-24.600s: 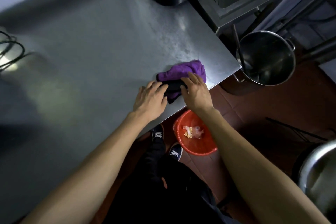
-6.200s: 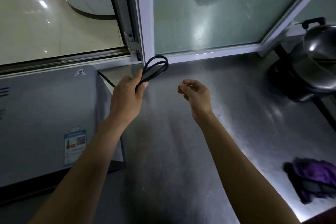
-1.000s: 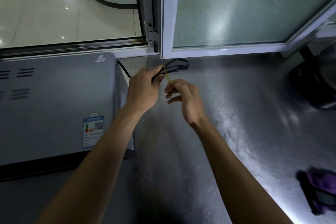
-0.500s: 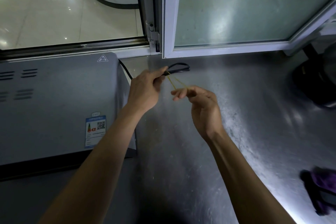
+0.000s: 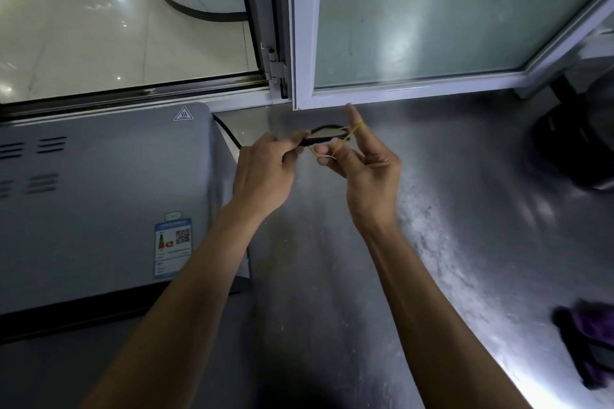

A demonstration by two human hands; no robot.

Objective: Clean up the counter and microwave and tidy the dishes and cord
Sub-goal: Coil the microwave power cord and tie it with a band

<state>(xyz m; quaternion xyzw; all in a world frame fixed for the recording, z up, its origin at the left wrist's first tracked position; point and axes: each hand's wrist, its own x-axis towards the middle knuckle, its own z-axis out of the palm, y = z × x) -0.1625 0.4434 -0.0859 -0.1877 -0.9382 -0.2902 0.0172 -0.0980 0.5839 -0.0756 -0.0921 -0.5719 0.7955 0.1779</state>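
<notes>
My left hand [image 5: 265, 169] grips the folded black cord [image 5: 324, 133] just right of the grey microwave [image 5: 99, 202], above the steel counter [image 5: 465, 242]. The cord runs back behind the microwave's rear corner. My right hand [image 5: 365, 169] is beside it, index finger raised, with a thin yellow rubber band [image 5: 345, 139] stretched from that finger to the thumb and lower fingers, over the cord's looped end. A purple cloth [image 5: 591, 342] lies at the counter's right edge.
A white-framed window [image 5: 299, 43] with frosted glass stands right behind the counter. A dark round appliance [image 5: 578, 149] sits at the far right against the wall. The microwave fills the left side of the counter.
My right hand has come back to the cord and spread the rubber band wider, index finger now pointing up with the band hooked over it. My left hand has kept its grip on the cord.
</notes>
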